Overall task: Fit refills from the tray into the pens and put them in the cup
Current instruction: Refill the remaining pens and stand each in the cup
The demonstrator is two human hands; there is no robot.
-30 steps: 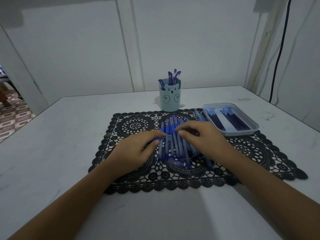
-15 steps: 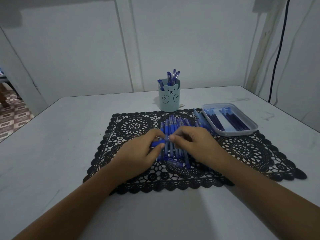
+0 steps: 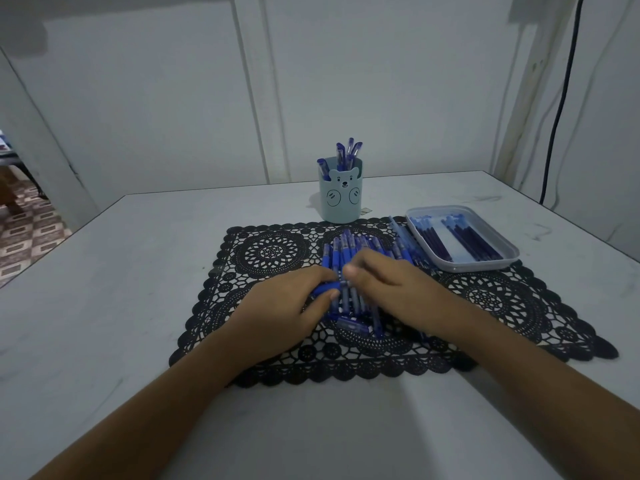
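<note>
Item 1. Left grip [image 3: 287, 306]: thumb and curled fingers clamped on a blue pen [image 3: 322, 289], which lies crosswise, its length running from 9 to 3 o'clock.

Item 2. Right grip [image 3: 391, 282]: fingers curled, thumb tip pressed against the pen's right end. The two grips almost touch over the pen. The join is too small to read.

Item 3. Pile [image 3: 346, 244] of blue pens: directly beneath both grips and extending to 12 o'clock of them, the pens lying roughly parallel and pointing away from the person. One short blue piece [image 3: 349, 323] lies crosswise at 6 o'clock of the pile.

Item 4. Mat [image 3: 270, 252]: black lace, under the pile and both grips.

Item 5. Cup [image 3: 341, 202]: pale blue with a bear face, upright at 12 o'clock of the grips, just beyond the mat's far edge. It holds several pens [image 3: 346, 152], standing.

Item 6. Tray [image 3: 485, 265]: at 2 o'clock of the right grip, on the mat's far right corner, holding dark refills [image 3: 467, 242] in two bundles.

Item 7. Counter [image 3: 138, 271]: white, carrying all of the above.

Change: a second ago the left fingers reached flat toward the pile and the right grip lay spread across it. Half a second ago both had closed on the pen, as now.
</note>
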